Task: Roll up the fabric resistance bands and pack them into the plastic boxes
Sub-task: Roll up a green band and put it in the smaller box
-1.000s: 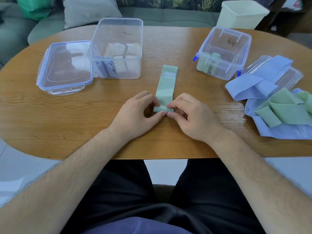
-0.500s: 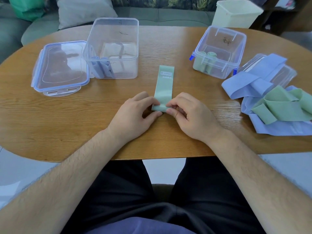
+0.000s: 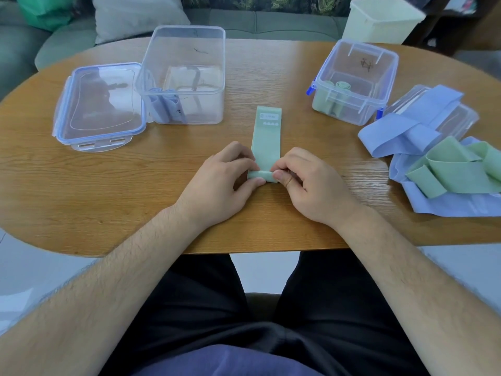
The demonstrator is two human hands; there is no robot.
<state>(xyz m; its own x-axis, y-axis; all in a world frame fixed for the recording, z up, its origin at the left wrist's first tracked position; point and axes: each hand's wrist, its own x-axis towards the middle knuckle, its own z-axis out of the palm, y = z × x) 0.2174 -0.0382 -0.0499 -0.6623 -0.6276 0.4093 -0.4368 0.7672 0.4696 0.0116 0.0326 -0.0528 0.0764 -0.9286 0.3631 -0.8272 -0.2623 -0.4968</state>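
Note:
A green fabric band (image 3: 266,137) lies flat on the wooden table (image 3: 135,185), running away from me, with its near end turned into a small roll. My left hand (image 3: 222,183) pinches the roll's left end and my right hand (image 3: 306,183) pinches its right end. A tall clear box (image 3: 187,74) at the back left holds rolled blue bands. A smaller clear box with blue clips (image 3: 355,80) at the back right holds rolled green bands. Loose blue bands (image 3: 406,131) and green bands (image 3: 455,169) lie heaped at the right.
A clear lid with blue rim (image 3: 100,104) lies left of the tall box. Another lid (image 3: 461,118) sits under the heap at the right. A cream tub (image 3: 382,20) stands beyond the table's far edge, in front of a sofa.
The roll at the band's near end has grown a little and my fingers have shifted on it. The band's flat part looks slightly shorter.

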